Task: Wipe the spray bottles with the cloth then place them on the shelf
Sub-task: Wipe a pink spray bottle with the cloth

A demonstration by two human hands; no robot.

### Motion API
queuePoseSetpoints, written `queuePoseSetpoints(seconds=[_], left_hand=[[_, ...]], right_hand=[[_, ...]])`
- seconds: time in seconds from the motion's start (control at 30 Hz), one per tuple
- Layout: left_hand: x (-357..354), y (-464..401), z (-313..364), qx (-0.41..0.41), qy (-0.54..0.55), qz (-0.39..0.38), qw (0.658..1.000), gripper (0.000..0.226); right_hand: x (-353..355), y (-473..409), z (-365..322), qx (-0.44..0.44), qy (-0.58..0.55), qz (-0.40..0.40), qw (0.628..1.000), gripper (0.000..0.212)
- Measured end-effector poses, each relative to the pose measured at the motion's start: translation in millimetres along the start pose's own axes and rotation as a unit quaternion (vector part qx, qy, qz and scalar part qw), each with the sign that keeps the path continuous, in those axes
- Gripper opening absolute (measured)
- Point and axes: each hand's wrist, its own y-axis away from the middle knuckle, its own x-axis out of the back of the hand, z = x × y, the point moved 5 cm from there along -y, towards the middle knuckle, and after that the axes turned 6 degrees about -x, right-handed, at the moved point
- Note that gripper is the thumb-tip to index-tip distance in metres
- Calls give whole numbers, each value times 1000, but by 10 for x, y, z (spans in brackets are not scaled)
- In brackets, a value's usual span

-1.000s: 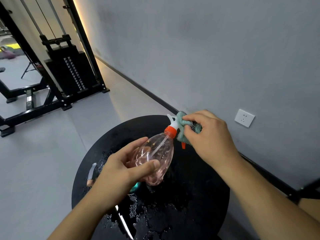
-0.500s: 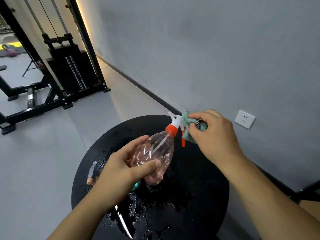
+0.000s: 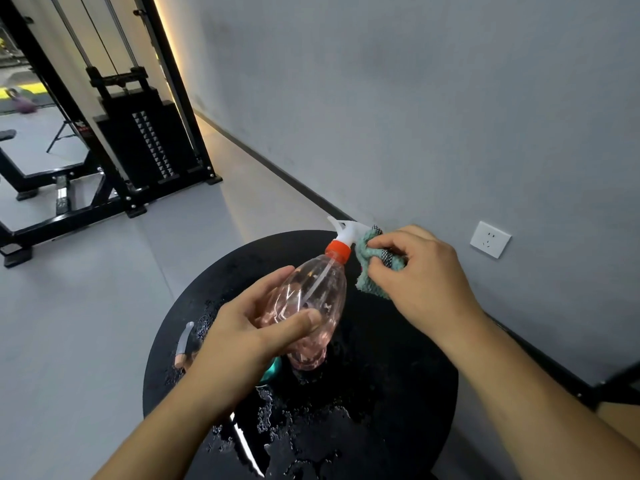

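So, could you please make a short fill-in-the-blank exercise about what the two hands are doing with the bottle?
1. The left hand holds the pink spray bottle by its ____.
2. The right hand pinches a teal ____ beside the white nozzle.
3. The bottle's screw collar is ____ in colour.
4. The round black table below is scattered with water ____.

Missing words: body; cloth; orange; droplets

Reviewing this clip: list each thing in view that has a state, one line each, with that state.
spray bottle: tilted, held above the table, orange collar on
cloth: bunched, pressed against the bottle's trigger side
left hand: grips the bottle body
right hand: pinches the cloth
table: wet, droplets across its black top
wall socket: nothing plugged in
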Motion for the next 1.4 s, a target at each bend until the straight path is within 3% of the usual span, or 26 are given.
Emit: queuePoseSetpoints(seconds=[0.2, 0.37, 0.57, 0.77, 0.9, 0.97, 1.07, 1.23, 1.4], left_hand=[[54, -3, 55, -14, 0, 34, 999, 76], [27, 0, 42, -4, 10, 12, 1000, 81], [50, -9, 40, -18, 3, 18, 1000, 74], [28, -4, 26, -18, 11, 5, 1000, 82], [93, -6, 53, -48, 1, 25, 999, 76], [147, -25, 68, -60, 19, 29, 998, 84], [162, -31, 109, -68, 22, -2, 997, 91], [115, -4, 122, -54, -41, -84, 994, 82], [186, 22, 118, -47, -99, -102, 989, 94]], right_hand=[[-139, 89, -41, 13, 15, -60, 998, 19], [-46, 26, -31, -2, -21, -10, 1000, 19], [-124, 77, -13, 0, 11, -61, 998, 20], [-24, 34, -19, -21, -32, -14, 999, 18], [-34, 106, -83, -12, -51, -36, 998, 18], [-28, 142, -129, 0, -61, -40, 997, 19], [23, 157, -179, 7, -103, -25, 994, 20], [-1, 174, -190, 5, -121, -25, 992, 20], [-52, 229, -230, 18, -130, -41, 990, 20]])
